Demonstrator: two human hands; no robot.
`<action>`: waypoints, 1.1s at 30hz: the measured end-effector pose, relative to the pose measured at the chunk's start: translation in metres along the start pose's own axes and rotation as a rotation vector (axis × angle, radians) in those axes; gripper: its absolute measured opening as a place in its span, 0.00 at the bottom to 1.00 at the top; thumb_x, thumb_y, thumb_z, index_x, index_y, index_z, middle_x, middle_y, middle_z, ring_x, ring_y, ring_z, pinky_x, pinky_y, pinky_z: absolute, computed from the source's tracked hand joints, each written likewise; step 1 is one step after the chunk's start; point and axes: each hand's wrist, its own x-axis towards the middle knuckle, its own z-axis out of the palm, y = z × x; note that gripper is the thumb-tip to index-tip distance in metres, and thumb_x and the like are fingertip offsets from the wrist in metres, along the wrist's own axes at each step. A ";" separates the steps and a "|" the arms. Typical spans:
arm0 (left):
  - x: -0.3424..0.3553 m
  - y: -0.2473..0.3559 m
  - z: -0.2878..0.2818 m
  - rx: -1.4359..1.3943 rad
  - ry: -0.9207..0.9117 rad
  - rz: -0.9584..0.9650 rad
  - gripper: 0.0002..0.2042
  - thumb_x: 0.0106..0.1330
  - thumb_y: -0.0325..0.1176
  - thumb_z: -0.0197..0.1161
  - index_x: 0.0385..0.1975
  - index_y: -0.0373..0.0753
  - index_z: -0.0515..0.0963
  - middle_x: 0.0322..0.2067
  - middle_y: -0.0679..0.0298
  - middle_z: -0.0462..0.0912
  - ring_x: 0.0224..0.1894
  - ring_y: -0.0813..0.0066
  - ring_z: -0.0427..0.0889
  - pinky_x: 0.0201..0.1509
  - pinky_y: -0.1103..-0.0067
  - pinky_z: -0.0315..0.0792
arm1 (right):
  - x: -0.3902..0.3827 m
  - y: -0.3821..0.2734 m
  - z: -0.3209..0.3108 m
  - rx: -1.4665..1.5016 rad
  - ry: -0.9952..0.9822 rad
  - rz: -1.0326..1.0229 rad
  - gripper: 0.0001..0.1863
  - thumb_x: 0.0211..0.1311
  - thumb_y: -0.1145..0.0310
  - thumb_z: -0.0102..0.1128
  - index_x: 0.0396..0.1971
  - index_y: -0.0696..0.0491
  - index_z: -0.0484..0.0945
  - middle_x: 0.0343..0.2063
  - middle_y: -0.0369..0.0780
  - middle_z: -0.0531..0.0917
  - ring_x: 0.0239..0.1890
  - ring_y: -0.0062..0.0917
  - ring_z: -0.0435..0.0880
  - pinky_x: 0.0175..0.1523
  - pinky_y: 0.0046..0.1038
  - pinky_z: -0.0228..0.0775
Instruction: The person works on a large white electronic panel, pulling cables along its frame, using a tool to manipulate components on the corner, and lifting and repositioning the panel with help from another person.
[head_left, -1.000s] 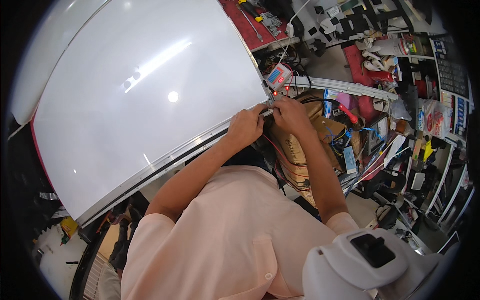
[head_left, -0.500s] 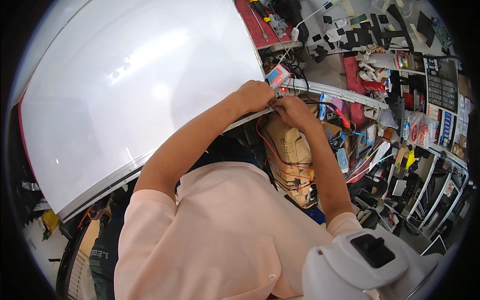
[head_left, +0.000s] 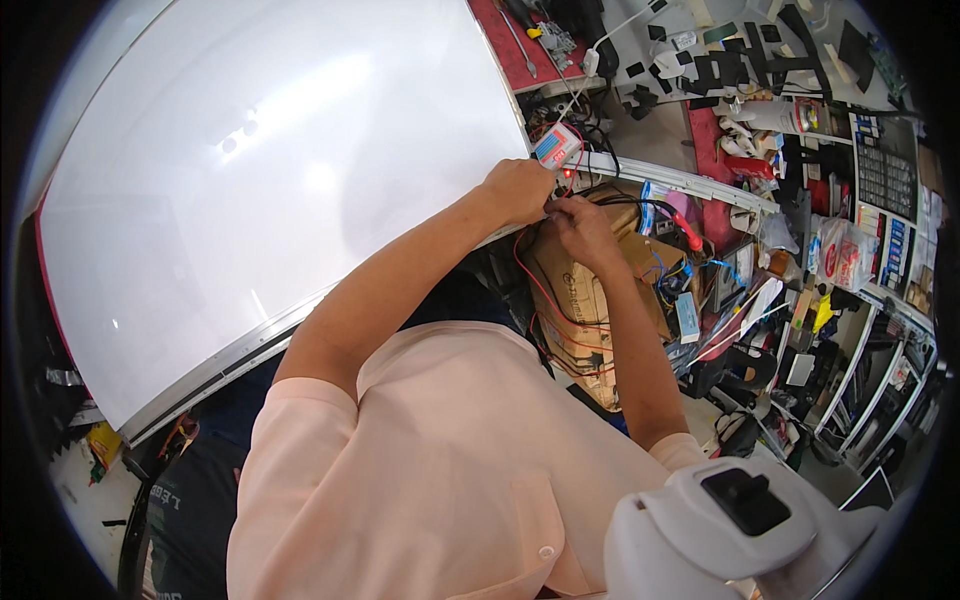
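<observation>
A large white panel (head_left: 250,200) with a pale metal frame edge lies in front of me, filling the left and far side. Its near right corner is where both my hands meet. My left hand (head_left: 522,190) is closed at that corner, knuckles up; whatever its fingers hold is hidden. Close beside it, my right hand (head_left: 585,230) has its fingers bent together at the frame edge, gripping something too small to make out. Just beyond the hands sits a small white box-shaped device (head_left: 558,147) with a coloured label, and a red light glows below it.
Under my right forearm lies a brown cardboard box (head_left: 575,300) with red wires across it. A red-handled probe or cable end (head_left: 688,232) rests amid clutter. A metal strip (head_left: 670,182) runs right. Shelving (head_left: 865,390) and a bench with black strips (head_left: 740,60) stand beyond.
Both hands stay at the panel corner. My left hand has shifted slightly right, and my right forearm has moved a little inward. The small white device has tilted slightly.
</observation>
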 end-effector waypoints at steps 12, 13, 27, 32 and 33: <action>0.018 -0.005 0.007 -0.163 -0.119 -0.134 0.09 0.46 0.28 0.61 0.28 0.37 0.82 0.30 0.50 0.82 0.38 0.55 0.82 0.42 0.66 0.75 | 0.000 -0.005 -0.001 0.002 0.017 0.010 0.09 0.54 0.75 0.53 0.34 0.58 0.80 0.33 0.50 0.81 0.39 0.44 0.79 0.46 0.37 0.70; 0.018 -0.006 0.008 -0.169 -0.130 -0.133 0.09 0.46 0.28 0.61 0.28 0.37 0.82 0.30 0.50 0.82 0.38 0.55 0.82 0.42 0.66 0.75 | -0.002 -0.007 0.001 0.003 0.024 0.050 0.09 0.54 0.74 0.53 0.35 0.58 0.80 0.33 0.50 0.81 0.39 0.43 0.80 0.46 0.37 0.70; 0.000 0.000 0.020 -0.088 0.028 -0.032 0.08 0.48 0.29 0.58 0.26 0.34 0.81 0.27 0.47 0.81 0.35 0.50 0.80 0.40 0.63 0.74 | -0.014 0.006 0.027 0.275 0.205 0.159 0.09 0.55 0.76 0.57 0.37 0.56 0.77 0.32 0.47 0.82 0.37 0.38 0.82 0.42 0.34 0.71; 0.007 -0.001 0.022 -0.166 0.013 -0.113 0.09 0.48 0.30 0.59 0.27 0.34 0.81 0.27 0.47 0.81 0.35 0.49 0.80 0.41 0.64 0.74 | -0.016 0.010 0.032 0.243 0.254 0.127 0.08 0.55 0.76 0.57 0.36 0.58 0.77 0.33 0.50 0.81 0.37 0.42 0.81 0.42 0.36 0.71; 0.010 -0.002 0.022 -0.178 -0.011 -0.138 0.09 0.48 0.31 0.59 0.27 0.35 0.81 0.27 0.47 0.81 0.35 0.49 0.80 0.41 0.65 0.74 | -0.016 0.011 0.033 0.238 0.271 0.116 0.07 0.55 0.76 0.57 0.35 0.58 0.77 0.33 0.50 0.81 0.38 0.43 0.80 0.42 0.36 0.71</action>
